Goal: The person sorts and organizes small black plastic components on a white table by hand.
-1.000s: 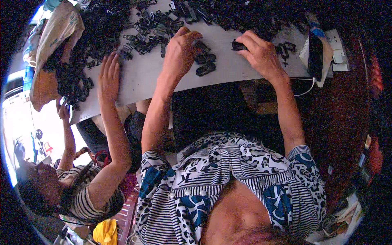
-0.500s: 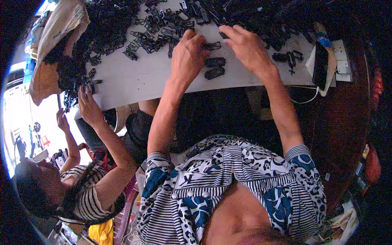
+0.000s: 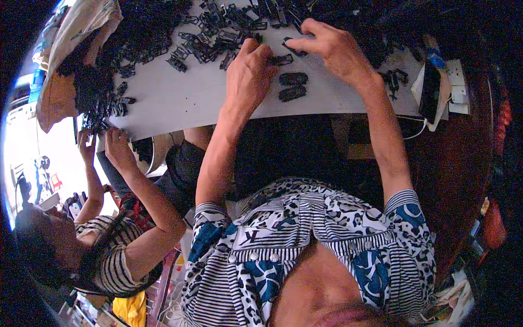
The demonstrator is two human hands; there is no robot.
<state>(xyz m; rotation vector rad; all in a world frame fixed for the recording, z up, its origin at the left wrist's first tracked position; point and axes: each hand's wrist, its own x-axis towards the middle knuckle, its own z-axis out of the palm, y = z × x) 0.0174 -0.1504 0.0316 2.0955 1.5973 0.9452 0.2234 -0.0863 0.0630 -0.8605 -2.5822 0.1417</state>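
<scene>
My left hand (image 3: 249,71) is closed at the middle of the work surface, its fingertips curled out of sight. A small black plastic frame-like part (image 3: 283,60) sticks out from those fingers to the right. My right hand (image 3: 340,54) is raised over the surface, facing the left one. Its lowest fingertip presses on a dark, narrow black plastic part (image 3: 297,50), while another finger reaches out above it; the far side of this grip is hidden. Just nearer to me, two flat oblong black parts (image 3: 292,86) lie one behind the other.
The white tabletop (image 3: 174,103) has heaps of black parts (image 3: 218,35) along its far side. A few more parts (image 3: 393,80) lie at right, by a power strip (image 3: 459,87) and white cable. At left, a co-worker's hands (image 3: 117,144) are at the table edge beside a sack (image 3: 60,101).
My right hand has shifted slightly right and away, its fingers spreading. My left hand stays nearly in place. The co-worker's hands moved down to the table edge.
</scene>
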